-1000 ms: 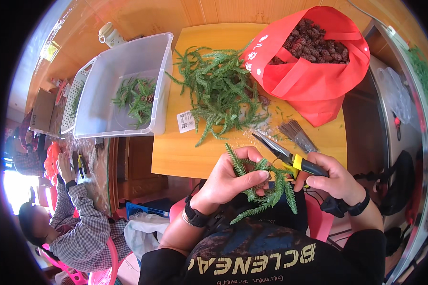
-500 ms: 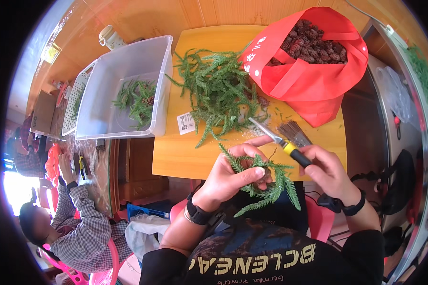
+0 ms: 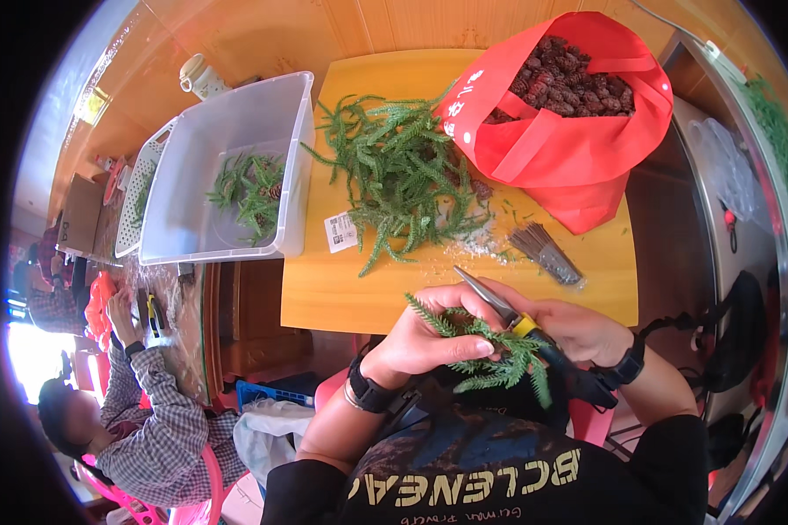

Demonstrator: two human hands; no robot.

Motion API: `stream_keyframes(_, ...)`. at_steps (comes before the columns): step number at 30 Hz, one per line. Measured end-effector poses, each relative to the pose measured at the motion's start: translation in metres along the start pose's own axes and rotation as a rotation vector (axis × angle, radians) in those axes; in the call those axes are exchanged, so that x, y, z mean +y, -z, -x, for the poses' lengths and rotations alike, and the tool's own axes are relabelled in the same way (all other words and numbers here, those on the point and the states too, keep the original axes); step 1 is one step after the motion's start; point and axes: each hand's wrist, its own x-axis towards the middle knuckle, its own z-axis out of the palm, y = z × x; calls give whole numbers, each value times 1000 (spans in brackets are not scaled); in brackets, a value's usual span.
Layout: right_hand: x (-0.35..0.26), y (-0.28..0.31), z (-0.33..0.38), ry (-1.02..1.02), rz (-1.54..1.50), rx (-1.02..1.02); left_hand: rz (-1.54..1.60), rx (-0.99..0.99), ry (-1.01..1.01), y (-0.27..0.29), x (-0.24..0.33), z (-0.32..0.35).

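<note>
Hidden: sprig's stem end, covered by both hands; pliers' jaw tips hard to make out.
Left hand (image 3: 429,337): closed around green sprig (image 3: 499,363).
Right hand (image 3: 578,328): gripping yellow-handled pliers (image 3: 499,306), nose over the sprig.
Sprig: between both hands, at the yellow table (image 3: 341,289) near edge.
Beyond: sprig pile (image 3: 398,175), red bag (image 3: 578,149), clear bin (image 3: 210,149).

A red bag (image 3: 559,131) with white print stands at the table's far right. A small white rectangular label (image 3: 341,232) lies near the clear plastic bin (image 3: 228,166)
</note>
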Motion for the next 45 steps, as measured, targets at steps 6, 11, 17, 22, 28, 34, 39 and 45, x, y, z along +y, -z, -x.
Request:
stream_keyframes(6, -9, -15, 8, -64, -90, -117, -106, -175, -112, 11, 1, 0)
stream_keyframes(11, -21, -22, 14, 150, 24, 151, 3, 56, -25, 18, 6, 7)
stream_keyframes(17, -27, -8, 16, 465, 778, 372, 10, 236, 51, 5, 5, 7)
stream_keyframes(22, -31, -34, 16, 429, 828, 351, 43, 270, 94, 2, 6, 9)
stream_keyframes(28, -32, -33, 16, 407, 747, 322, 38, 282, 139, 0, 10, 9)
stream_keyframes(34, -31, -28, 13, 452, 846, 179, 35, 290, 154, -1, 11, 10)
stream_keyframes(39, -30, -30, 11, 424, 766, 189, 21, 293, 194, 0, 12, 10)
stream_keyframes(45, -34, -33, 12, 375, 755, 178, 11, 267, 207, 1, 13, 10)
